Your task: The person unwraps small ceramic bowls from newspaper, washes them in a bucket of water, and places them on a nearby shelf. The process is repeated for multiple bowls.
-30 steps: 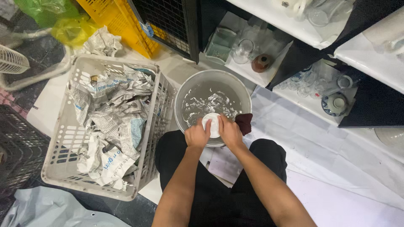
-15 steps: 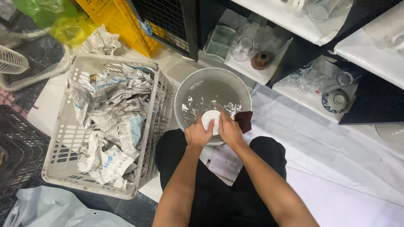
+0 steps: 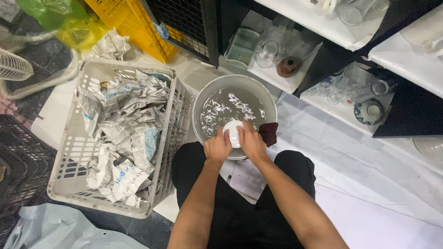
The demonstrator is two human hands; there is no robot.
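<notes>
Fan: a white fan guard point(image 3: 13, 68) lies at the far left edge, well apart from my work.
Crate: a grey plastic crate point(image 3: 69, 157) stands just beside my left knee, heaped with crumpled newspaper point(image 3: 121, 129); whether anything is wrapped inside the paper I cannot tell.
Left hand: my left hand point(image 3: 217, 146) is curled closed against the left side of a small white cup point(image 3: 232, 132), steadying it at the near rim of the basin.
Cup: it sits between both my hands, over the water, its white round face turned up toward me.
Basin: a round metal basin point(image 3: 203, 99) of rippling water stands on the floor right in front of my knees.
Right hand: my right hand point(image 3: 252, 141) is wrapped over the cup's right side, fingers pressed on it.
Cloth: a dark red cloth point(image 3: 269, 133) hangs over the basin's rim, touching my right hand's far side.
Shelves: clear glasses point(image 3: 269, 51), a brown pot point(image 3: 289, 67) and a blue-patterned lidded jar point(image 3: 369, 112) stand on the white-lined shelves.
Progress: I judge the washing mid-way, one cup in hand, the crate full.
</notes>
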